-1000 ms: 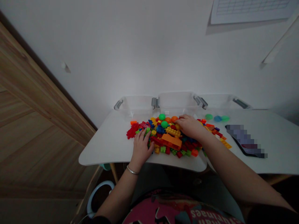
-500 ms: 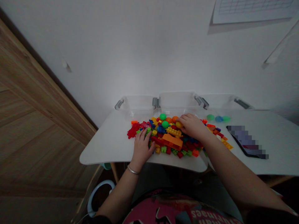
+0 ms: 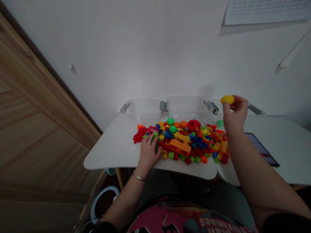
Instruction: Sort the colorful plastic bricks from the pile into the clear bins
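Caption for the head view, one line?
Right hand holds a yellow plastic ball aloft; left hand touches a heap of colourful plastic bricks.

Just past my right fingers [image 3: 235, 111] stand three clear plastic storage bins [image 3: 185, 106] in a row, with gray latches [image 3: 164, 106], against the white wall [image 3: 145, 58]. Below and to the right of those fingers, a dark tablet [image 3: 261, 149] lies on the white tabletop [image 3: 109, 155]. Higher up, above the same fingers, a gridded paper chart [image 3: 267, 9] hangs on the wall. Far left of my left fingers [image 3: 152, 142] runs a wooden panel [image 3: 36, 113]. Below those fingers, under the tabletop's edge, sit a teal object [image 3: 111, 171] and a pale round plastic rim [image 3: 104, 202].
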### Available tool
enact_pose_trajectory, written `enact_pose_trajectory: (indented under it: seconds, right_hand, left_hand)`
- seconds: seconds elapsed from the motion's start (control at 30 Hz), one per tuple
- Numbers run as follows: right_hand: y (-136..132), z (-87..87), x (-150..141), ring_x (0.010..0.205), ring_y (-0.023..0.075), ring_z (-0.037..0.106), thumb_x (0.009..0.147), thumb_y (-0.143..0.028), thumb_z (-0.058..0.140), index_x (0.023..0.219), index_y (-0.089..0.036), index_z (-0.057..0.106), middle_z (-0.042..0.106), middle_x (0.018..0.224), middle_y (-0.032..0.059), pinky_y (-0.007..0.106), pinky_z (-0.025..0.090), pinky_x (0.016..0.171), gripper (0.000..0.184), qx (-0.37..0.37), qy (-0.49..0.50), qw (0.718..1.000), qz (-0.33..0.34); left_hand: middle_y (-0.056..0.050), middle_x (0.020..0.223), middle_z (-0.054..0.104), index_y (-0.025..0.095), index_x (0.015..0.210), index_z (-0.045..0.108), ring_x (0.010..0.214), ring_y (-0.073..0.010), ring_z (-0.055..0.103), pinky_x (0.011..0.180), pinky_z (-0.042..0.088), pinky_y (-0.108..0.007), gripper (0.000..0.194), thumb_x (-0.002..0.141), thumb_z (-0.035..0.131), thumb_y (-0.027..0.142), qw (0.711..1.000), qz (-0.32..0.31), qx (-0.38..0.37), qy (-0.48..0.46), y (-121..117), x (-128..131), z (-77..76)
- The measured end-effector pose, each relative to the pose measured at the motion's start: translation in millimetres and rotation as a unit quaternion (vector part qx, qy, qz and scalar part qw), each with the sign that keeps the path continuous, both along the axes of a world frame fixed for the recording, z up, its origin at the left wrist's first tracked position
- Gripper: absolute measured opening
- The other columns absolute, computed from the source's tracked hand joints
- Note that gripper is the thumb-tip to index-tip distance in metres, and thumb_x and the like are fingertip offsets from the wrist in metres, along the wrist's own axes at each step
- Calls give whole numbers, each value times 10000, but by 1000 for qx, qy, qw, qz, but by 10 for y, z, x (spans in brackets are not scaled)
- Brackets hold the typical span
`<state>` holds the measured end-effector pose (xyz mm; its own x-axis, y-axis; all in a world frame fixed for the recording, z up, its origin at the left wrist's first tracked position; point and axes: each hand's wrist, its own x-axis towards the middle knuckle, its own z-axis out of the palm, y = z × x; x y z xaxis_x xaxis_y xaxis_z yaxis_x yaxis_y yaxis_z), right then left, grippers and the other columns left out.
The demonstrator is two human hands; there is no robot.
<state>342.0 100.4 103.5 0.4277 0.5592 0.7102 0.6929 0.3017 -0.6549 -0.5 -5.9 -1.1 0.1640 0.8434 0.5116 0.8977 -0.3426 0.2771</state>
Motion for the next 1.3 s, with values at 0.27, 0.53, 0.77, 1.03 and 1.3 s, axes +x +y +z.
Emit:
enact_pose_trajectory:
  seconds: [0.27, 0.53, 0.77, 1.03, 1.3]
  right_hand:
    - [228, -121, 567, 939, 282, 571, 810, -424, 563, 1115, -165, 563, 637, 1055, 180, 432, 415, 870, 400, -188, 3, 978, -92]
    - [361, -284, 661, 873, 351, 585, 837, -509, 523, 878, -146, 660, 620, 723, 175, 488, 356, 820, 390, -341, -174, 916, -122]
    - [311, -266, 608, 937, 346, 641, 933, -430, 311, 995, -150, 718, 696, 919, 192, 473, 420, 810, 499, -398, -295, 855, -153]
    - [313, -296, 638, 950, 343, 631, 901, -391, 373, 989, -123, 711, 698, 892, 190, 501, 423, 852, 441, -362, -279, 879, -134]
    - [124, -164, 128, 1232, 308, 456, 863, -344, 437, 1210, -166, 531, 587, 1204, 158, 530, 329, 1044, 401, 21, -169, 981, -97]
  left_hand:
    - [-132, 1448, 467, 173, 1346, 511, 1342, -319, 383, 1124, 320, -562, 481, 884, 521, 304, 1000, 2, 3, -3, 0, -7, -25]
    - [-139, 1449, 466, 171, 1350, 508, 1339, -320, 388, 1116, 331, -563, 485, 883, 522, 304, 1000, 2, 1, 0, 10, -9, -27]
    - [-122, 1453, 461, 193, 1358, 502, 1345, -314, 382, 1123, 320, -555, 490, 882, 520, 306, 1000, 2, 3, -6, 7, 5, -24]
    - [-126, 1449, 463, 181, 1357, 505, 1343, -317, 383, 1121, 334, -536, 492, 882, 526, 309, 1000, -2, 6, -2, 5, 1, -14]
    - [-130, 1442, 470, 180, 1346, 512, 1342, -323, 385, 1122, 324, -559, 480, 882, 524, 301, 1000, 3, -1, 1, 8, 16, -1]
